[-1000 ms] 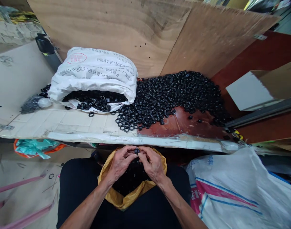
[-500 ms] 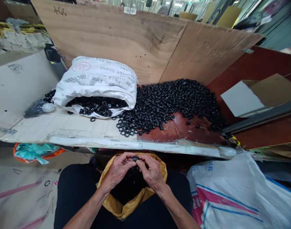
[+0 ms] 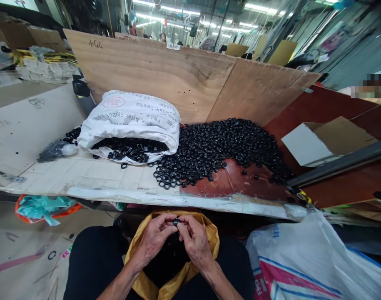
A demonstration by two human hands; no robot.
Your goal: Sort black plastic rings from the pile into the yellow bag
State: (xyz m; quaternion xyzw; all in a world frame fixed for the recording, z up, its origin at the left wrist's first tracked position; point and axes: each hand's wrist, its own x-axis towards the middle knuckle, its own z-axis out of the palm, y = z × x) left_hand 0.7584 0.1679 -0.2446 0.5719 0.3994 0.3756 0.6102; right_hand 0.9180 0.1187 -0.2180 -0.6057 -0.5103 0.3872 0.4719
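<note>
Black ring sits pinched between fingertips of left hand and right hand, near yellow bag's twelve-o'clock rim; two o'clock from left, ten from right; neither clearly nearer; axis unclear.

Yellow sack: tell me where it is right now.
In the head view, the yellow sack sits open at bottom centre between the person's legs, with the left hand and right hand over its mouth.
</note>
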